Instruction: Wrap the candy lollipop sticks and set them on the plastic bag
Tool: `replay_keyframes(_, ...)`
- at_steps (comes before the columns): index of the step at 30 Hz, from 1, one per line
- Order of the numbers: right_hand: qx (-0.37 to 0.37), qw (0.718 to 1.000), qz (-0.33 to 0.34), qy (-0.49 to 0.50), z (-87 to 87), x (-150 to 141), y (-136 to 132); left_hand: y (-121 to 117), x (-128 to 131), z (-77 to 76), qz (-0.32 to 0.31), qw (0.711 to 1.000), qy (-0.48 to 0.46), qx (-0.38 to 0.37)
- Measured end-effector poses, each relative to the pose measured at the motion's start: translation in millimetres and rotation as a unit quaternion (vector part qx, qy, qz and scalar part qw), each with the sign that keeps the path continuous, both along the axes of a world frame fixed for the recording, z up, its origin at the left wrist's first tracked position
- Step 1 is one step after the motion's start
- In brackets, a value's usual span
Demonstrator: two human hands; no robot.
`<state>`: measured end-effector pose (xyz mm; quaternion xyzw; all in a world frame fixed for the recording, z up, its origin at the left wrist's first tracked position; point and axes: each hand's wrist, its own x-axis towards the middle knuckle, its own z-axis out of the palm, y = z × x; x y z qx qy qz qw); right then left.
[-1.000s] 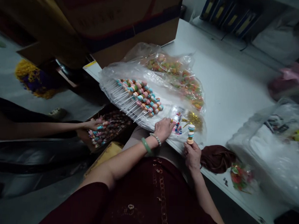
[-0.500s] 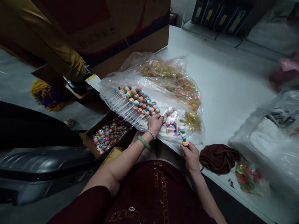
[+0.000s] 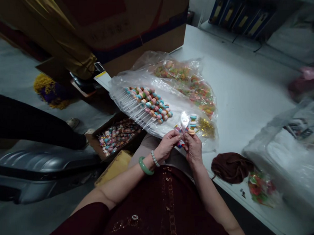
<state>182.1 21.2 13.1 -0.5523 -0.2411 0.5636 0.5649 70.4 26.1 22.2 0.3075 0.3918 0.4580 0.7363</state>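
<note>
My left hand (image 3: 169, 145) pinches a small clear plastic wrapper (image 3: 184, 120) with coloured print, close to the table's front edge. Just beside it, my right hand (image 3: 194, 149) grips the lower end of a candy skewer (image 3: 193, 122), its pastel blue, white and orange pieces upright above the fingers. The fingertips of both hands almost meet, and the skewer's stick is hidden. To the left, many candy skewers (image 3: 149, 102) lie piled on a clear plastic sheet (image 3: 170, 95), white sticks facing me. Gold twist ties (image 3: 207, 128) rest right of the held skewer.
Bagged gummy candies (image 3: 181, 75) lie behind the pile. Below the table's left edge stands a carton of wrapped candies (image 3: 116, 134). A large cardboard box (image 3: 139, 51) rises at the back left. Right are a brown cloth (image 3: 231, 166) and a plastic bag (image 3: 288, 145). Someone's leg (image 3: 37, 121) is at left.
My left hand has moved right from the wrappers beside the pile and now holds one up. My right hand has shifted slightly left with the candy skewer, bringing both hands together.
</note>
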Motion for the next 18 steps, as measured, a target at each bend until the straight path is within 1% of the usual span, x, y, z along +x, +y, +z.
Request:
replay_keyframes(2,0.021,0.999,-0.026,-0.01,0.7,-3,2,-2,-4,-4.4,-0.031,0.999,0.034,0.016)
replay_keyframes(4,0.049,0.996,-0.065,-0.022,1.1,1,1,-5,-9,-12.0,-0.103,0.989,0.098,0.029)
replay_keyframes(6,0.056,0.993,-0.094,-0.044,2.6,15,-5,-11,-11,-18.6,-0.176,0.963,0.193,0.06)
replay_keyframes(7,0.05,0.991,-0.105,-0.06,4.7,26,-9,-15,-10,-20.2,-0.2,0.945,0.244,0.089)
replay_keyframes(9,0.046,0.984,-0.137,-0.101,12.9,53,-20,-22,3,-18.9,-0.225,0.905,0.322,0.163)
replay_keyframes(11,0.063,0.967,-0.197,-0.149,26.7,83,-32,-28,28,-13.6,-0.261,0.872,0.34,0.235)
replay_keyframes(14,0.093,0.926,-0.294,-0.218,49.8,122,-47,-36,83,-9.5,-0.348,0.832,0.286,0.324)
replay_keyframes(16,0.107,0.905,-0.345,-0.226,59.3,139,-56,-37,121,-14.9,-0.358,0.818,0.275,0.357)
replay_keyframes(17,0.111,0.896,-0.368,-0.221,61.8,144,-60,-36,137,-19.4,-0.35,0.818,0.285,0.356)
replay_keyframes(18,0.108,0.893,-0.381,-0.215,63.4,146,-65,-35,150,-24.3,-0.362,0.814,0.287,0.352)
